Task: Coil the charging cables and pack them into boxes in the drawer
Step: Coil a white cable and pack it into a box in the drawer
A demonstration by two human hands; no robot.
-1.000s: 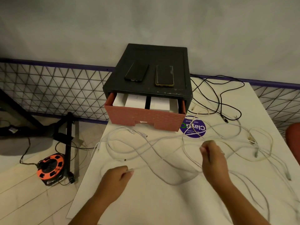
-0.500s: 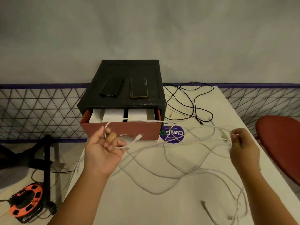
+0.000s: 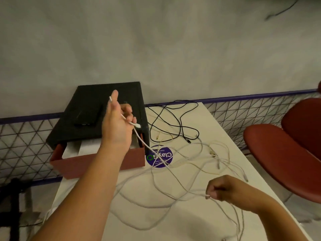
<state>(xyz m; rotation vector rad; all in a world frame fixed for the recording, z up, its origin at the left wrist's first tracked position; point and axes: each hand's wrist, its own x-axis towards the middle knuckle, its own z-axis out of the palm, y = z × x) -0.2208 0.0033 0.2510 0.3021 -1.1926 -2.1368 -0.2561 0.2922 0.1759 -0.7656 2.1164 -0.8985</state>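
Observation:
My left hand (image 3: 118, 122) is raised in front of the black drawer unit (image 3: 102, 108) and grips one end of a white charging cable (image 3: 144, 143), its plug sticking out past my fingers. That cable runs down across the table to my right hand (image 3: 218, 189), which pinches it low over the table. Several other white cables (image 3: 191, 164) lie tangled on the white table (image 3: 166, 223). The red drawer (image 3: 97, 162) is pulled open, with white boxes (image 3: 81, 148) inside it.
A black cable (image 3: 173, 122) lies at the table's far end. A dark phone (image 3: 86, 119) rests on top of the drawer unit. A round purple sticker (image 3: 159, 156) marks the table. Red chairs (image 3: 286, 157) stand on the right, and a mesh fence (image 3: 22, 141) runs behind.
My left hand has lifted its cable end up in front of the drawer unit. My right hand has come down and nearer to me, drawing the cable out between the two hands.

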